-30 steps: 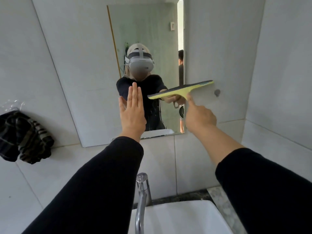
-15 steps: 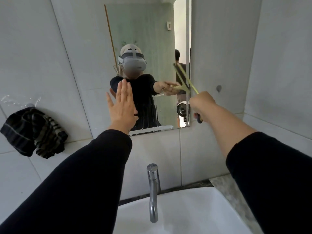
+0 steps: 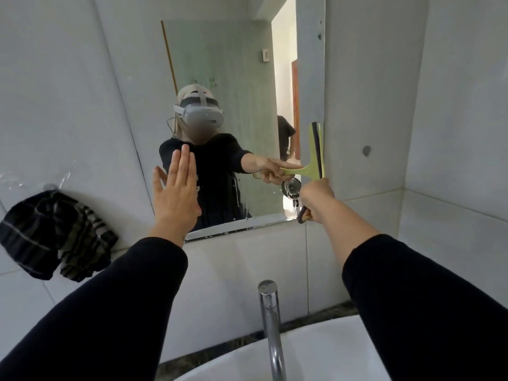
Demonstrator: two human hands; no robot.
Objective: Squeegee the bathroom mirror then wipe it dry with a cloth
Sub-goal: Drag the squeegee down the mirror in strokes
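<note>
The right hand (image 3: 316, 200) is clenched around the handle of the yellow-green squeegee (image 3: 316, 152), whose blade stands upright along the right edge of the mirror (image 3: 220, 64), near its lower right corner. The left hand (image 3: 176, 193) is flat with fingers extended together, raised before the mirror's lower left part and gripping nothing. A dark striped cloth (image 3: 55, 235) hangs on the wall, well left of the mirror.

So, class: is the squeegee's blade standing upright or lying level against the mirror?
Upright. The squeegee blade runs vertically along the mirror right edge, its handle held in the right hand below.
</note>
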